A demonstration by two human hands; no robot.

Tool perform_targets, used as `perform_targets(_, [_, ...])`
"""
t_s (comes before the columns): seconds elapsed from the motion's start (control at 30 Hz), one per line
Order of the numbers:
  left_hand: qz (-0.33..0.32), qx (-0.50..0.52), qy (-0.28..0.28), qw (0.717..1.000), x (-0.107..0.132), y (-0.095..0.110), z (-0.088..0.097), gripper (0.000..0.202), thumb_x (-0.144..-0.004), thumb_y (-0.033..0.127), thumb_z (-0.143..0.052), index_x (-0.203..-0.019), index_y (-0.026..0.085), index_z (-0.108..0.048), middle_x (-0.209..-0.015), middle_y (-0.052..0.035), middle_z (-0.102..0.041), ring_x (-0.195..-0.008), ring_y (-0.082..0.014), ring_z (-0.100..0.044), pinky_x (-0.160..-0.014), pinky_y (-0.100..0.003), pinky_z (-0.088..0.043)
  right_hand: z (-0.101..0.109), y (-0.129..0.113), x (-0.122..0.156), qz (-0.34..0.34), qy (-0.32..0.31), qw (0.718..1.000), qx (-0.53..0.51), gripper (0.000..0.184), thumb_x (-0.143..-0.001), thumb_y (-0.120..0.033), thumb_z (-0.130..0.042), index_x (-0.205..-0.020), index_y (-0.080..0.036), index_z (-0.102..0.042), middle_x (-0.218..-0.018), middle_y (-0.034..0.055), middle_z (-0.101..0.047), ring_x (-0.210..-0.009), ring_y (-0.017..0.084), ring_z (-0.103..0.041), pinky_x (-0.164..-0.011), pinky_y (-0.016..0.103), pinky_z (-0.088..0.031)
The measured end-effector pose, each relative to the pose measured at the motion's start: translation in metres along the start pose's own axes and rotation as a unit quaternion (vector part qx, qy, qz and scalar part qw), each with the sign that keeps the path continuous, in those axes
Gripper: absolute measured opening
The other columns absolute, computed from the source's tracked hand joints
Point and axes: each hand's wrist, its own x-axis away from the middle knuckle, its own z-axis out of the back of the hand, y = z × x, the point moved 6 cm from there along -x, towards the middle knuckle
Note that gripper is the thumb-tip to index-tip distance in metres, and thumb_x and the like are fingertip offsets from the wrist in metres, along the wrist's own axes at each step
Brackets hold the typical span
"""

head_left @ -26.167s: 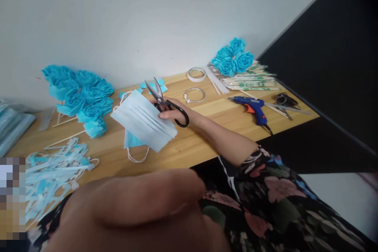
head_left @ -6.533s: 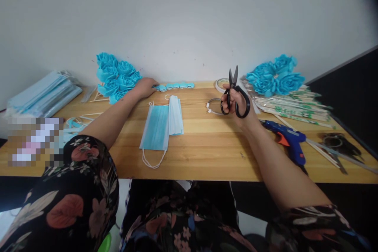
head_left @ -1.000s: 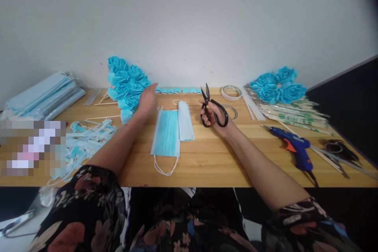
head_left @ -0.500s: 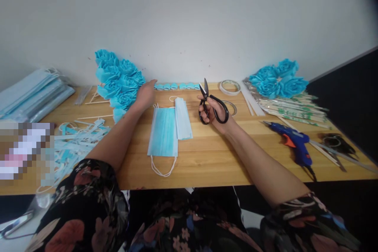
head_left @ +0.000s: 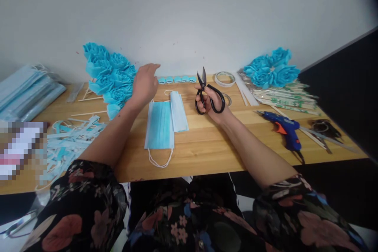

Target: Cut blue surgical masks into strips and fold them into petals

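My right hand (head_left: 212, 102) grips black-handled scissors (head_left: 203, 82), with the blades partly apart and pointing up toward the wall. My left hand (head_left: 146, 82) is beside a cluster of blue paper-like flowers (head_left: 113, 73), its fingers stretched out to the right and nothing visible in them. Just right of its fingertips, a row of small folded blue pieces (head_left: 177, 80) lies along the back of the table. Between my arms lie a flat blue face mask (head_left: 160, 126) with ear loops and, partly against it, a folded mask (head_left: 179, 112).
On the left are stacked masks (head_left: 26, 90) and a heap of cut strips (head_left: 73, 141). To the right are a tape roll (head_left: 225, 79), more blue flowers (head_left: 273, 69), wrapped sticks (head_left: 291, 98) and a blue glue gun (head_left: 283, 128). A wall closes off the back.
My left hand has risen a little beside the flowers, showing more of its back. The whole view has shifted slightly; the scissors stay in my right hand.
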Motion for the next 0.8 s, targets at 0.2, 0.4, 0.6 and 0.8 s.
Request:
perform_targets(0.2, [-0.002, 0.024, -0.153, 0.988, 0.006, 0.048, 0.008, 0.045, -0.099, 0.033, -0.039, -0.139, 0.021, -0.055, -0.111, -0.009, -0.074, -0.103, -0.0241, -0.067, -0.094, -0.036, -0.048, 0.002, -0.006, 0.001, 0.019, 0.013, 0.999, -0.024, 0.049, -0.076, -0.058, -0.075, -0.109, -0.023, -0.065, -0.072, -0.0031, -0.06, -0.051, 0.008, -0.049, -0.041, 0.021, -0.035])
perform_targets(0.4, [0.005, -0.1, -0.272, 0.957, 0.034, 0.078, -0.012, 0.053, -0.099, 0.052, -0.043, -0.143, 0.024, -0.053, -0.12, -0.0135, -0.072, -0.11, -0.0323, -0.066, -0.093, -0.041, -0.046, 0.003, -0.01, 0.0, 0.036, 0.025, 0.997, -0.064, 0.046, -0.077, -0.057, -0.076, -0.107, -0.024, -0.065, -0.071, -0.0036, -0.06, -0.051, 0.008, -0.048, -0.04, 0.02, -0.036])
perform_targets(0.6, [0.037, -0.084, -0.267, 0.959, 0.048, 0.084, -0.036, 0.051, -0.096, 0.03, -0.047, -0.146, 0.021, -0.048, -0.109, -0.0166, -0.074, -0.103, -0.0363, -0.068, -0.086, -0.045, -0.048, 0.003, -0.01, 0.001, 0.043, 0.003, 0.996, -0.08, 0.047, -0.075, -0.057, -0.078, -0.107, -0.025, -0.066, -0.074, -0.0038, -0.06, -0.053, 0.008, -0.049, -0.041, 0.021, -0.037])
perform_targets(0.8, [0.085, 0.343, -0.089, 0.931, 0.028, 0.067, -0.017, 0.054, -0.092, 0.027, -0.054, -0.146, 0.024, -0.047, -0.082, -0.0036, -0.067, -0.074, -0.0211, -0.064, -0.076, -0.035, -0.051, 0.009, -0.013, -0.002, 0.117, 0.034, 0.991, -0.051, 0.054, -0.068, -0.05, -0.086, -0.113, -0.028, -0.064, -0.08, -0.0033, -0.064, -0.068, 0.012, -0.06, -0.049, 0.022, -0.042])
